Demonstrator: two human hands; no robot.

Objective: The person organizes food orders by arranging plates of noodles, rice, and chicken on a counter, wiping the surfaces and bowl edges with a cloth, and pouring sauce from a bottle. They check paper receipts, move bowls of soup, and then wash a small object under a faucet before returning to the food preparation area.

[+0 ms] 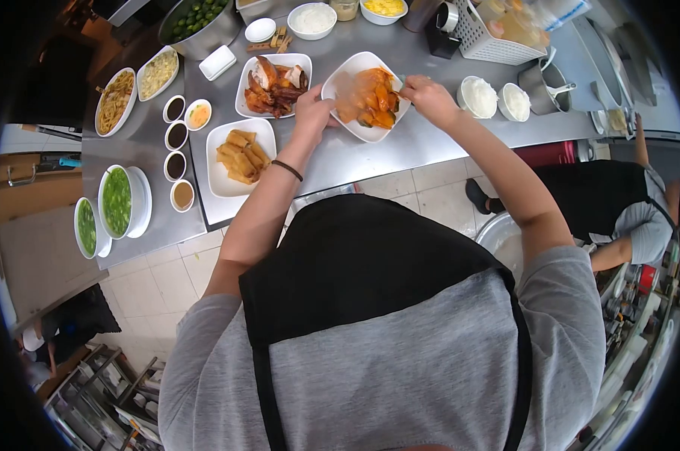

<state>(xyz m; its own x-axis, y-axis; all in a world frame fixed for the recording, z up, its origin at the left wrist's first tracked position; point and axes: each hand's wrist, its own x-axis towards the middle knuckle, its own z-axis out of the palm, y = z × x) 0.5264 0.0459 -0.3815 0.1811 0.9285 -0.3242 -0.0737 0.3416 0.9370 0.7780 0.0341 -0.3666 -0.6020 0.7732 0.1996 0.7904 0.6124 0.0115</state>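
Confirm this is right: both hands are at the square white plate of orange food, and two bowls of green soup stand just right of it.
Not quite. Both the left hand and the right hand are at the plate of orange food, but the two bowls just right of it hold white rice. The green soup bowls stand far off at the left end of the counter, as the head view shows.

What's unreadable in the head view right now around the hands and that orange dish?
- Right hand: whatever it pinches is hidden by its own fingers.
- Orange dish: its left part is motion-blurred.
- Left hand: its grip on the plate rim is covered by the hand.
- Small sauce cups: contents too small to identify.
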